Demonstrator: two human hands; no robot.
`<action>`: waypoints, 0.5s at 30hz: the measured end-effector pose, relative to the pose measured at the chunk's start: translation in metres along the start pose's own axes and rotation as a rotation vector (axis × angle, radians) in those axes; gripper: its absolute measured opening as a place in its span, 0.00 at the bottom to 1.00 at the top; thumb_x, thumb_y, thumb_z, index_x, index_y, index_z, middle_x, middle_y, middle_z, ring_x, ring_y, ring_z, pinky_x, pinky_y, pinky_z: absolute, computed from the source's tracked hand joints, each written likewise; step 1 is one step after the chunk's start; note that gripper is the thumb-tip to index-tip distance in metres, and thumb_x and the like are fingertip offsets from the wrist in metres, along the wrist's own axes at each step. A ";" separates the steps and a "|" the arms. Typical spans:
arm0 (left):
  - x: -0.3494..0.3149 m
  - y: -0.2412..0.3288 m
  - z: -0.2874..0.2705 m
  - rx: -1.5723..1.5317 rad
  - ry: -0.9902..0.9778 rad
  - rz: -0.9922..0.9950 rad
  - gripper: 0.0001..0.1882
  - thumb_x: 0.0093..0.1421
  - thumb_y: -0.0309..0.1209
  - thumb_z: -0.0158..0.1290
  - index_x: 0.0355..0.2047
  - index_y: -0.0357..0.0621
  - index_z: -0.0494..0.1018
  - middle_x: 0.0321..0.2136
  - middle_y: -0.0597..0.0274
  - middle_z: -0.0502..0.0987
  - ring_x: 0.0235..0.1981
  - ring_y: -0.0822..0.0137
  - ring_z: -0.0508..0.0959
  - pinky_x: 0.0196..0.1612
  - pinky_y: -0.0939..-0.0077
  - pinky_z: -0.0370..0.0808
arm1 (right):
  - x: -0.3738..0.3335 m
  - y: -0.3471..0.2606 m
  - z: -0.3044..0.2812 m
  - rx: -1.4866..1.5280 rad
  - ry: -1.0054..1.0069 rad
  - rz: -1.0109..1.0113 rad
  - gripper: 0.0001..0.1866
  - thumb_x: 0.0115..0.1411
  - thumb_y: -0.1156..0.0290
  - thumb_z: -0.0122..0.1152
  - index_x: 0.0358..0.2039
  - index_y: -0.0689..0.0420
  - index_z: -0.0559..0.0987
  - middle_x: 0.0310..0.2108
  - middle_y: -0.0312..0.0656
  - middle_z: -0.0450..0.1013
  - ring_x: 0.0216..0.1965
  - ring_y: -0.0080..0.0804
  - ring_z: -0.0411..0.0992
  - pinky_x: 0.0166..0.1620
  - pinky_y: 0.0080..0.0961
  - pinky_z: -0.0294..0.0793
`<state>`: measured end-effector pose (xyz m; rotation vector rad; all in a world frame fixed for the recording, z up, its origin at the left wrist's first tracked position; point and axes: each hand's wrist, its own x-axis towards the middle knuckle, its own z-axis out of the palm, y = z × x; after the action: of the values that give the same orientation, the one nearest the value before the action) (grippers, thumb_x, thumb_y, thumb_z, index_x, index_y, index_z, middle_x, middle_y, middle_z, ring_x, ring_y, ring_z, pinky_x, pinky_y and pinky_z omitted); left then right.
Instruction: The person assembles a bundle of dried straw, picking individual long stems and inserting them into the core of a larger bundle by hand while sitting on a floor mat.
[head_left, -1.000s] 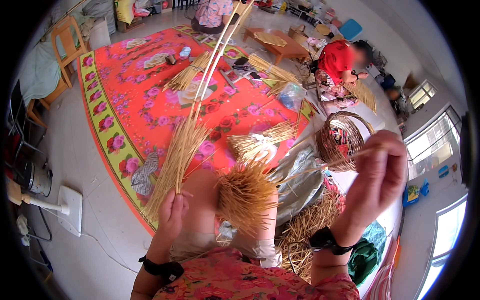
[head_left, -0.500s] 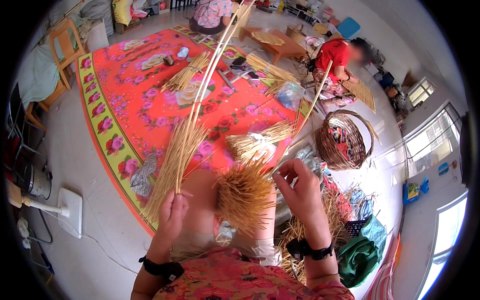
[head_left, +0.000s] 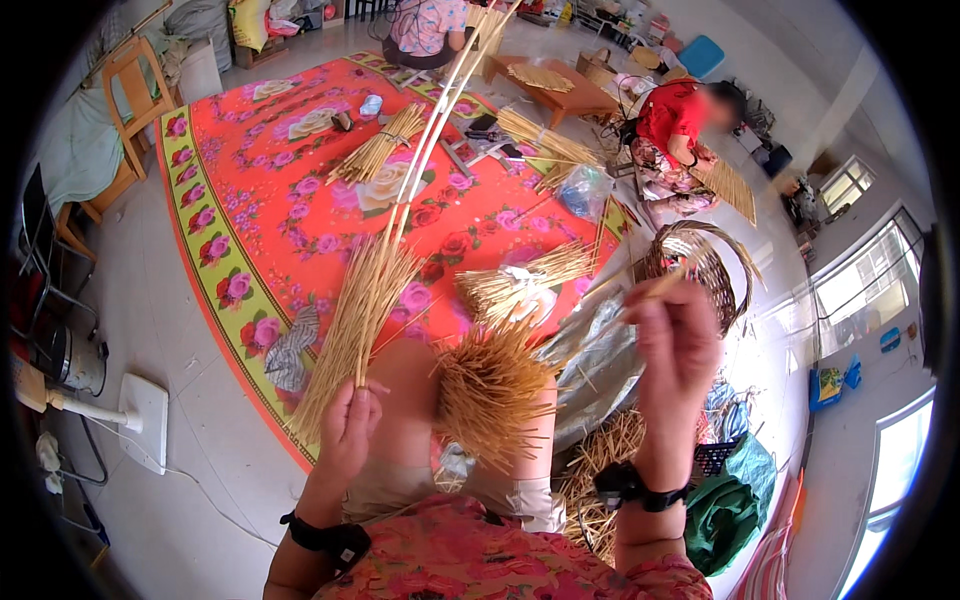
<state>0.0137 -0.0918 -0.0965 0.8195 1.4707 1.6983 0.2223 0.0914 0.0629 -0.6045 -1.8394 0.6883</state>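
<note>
My left hand [head_left: 352, 425] pinches the lower ends of a few long straw stalks [head_left: 412, 180], which slant up and away over the cloth. Out to the right, my right hand [head_left: 675, 340] is raised in front of the wicker basket, slightly blurred, with a pale straw stalk [head_left: 668, 282] between thumb and fingers; most of that stalk is hard to make out. A thick bundle of cut straw [head_left: 495, 395] rests between my knees, its frayed ends toward me. Beside my left knee lies a loose sheaf of long straw [head_left: 350, 340] on the red cloth.
A flowered red cloth [head_left: 255, 185] covers the floor ahead, bearing tied straw bundles [head_left: 525, 285]. A wicker basket [head_left: 735, 300] and straw scraps [head_left: 605, 470] lie at right. Two other people [head_left: 672, 120] sit farther off, one beside a low wooden table [head_left: 570, 95]. A white stand base [head_left: 145, 425] is at left.
My right hand has moved right and up, away from the straw bundle, its fingers now drawn together on a stalk. My left hand stays nearly put; its stalks lean slightly more to the right.
</note>
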 end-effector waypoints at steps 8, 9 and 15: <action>0.004 0.001 0.001 0.009 -0.002 0.022 0.14 0.68 0.33 0.35 0.37 0.39 0.68 0.16 0.74 0.59 0.18 0.83 0.57 0.22 0.87 0.54 | 0.015 -0.071 -0.079 0.097 0.471 -0.543 0.10 0.65 0.70 0.43 0.38 0.62 0.70 0.32 0.47 0.68 0.26 0.23 0.62 0.24 0.14 0.63; 0.005 0.003 0.001 0.023 0.007 0.028 0.14 0.68 0.34 0.35 0.37 0.39 0.68 0.16 0.74 0.59 0.19 0.83 0.57 0.22 0.87 0.54 | 0.012 -0.078 -0.085 -0.677 0.675 -0.645 0.12 0.65 0.67 0.43 0.38 0.63 0.71 0.33 0.47 0.69 0.27 0.26 0.65 0.26 0.18 0.67; 0.007 0.006 -0.010 -0.026 0.060 0.033 0.14 0.68 0.34 0.35 0.36 0.39 0.67 0.16 0.74 0.60 0.19 0.84 0.58 0.21 0.89 0.53 | -0.022 -0.094 -0.168 -2.093 1.496 -0.484 0.19 0.58 0.53 0.56 0.22 0.57 0.79 0.23 0.37 0.76 0.23 0.26 0.75 0.25 0.17 0.75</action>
<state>0.0007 -0.0912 -0.0916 0.7892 1.4793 1.7765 0.3788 0.0399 0.1647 -1.2212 -0.4507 -1.8831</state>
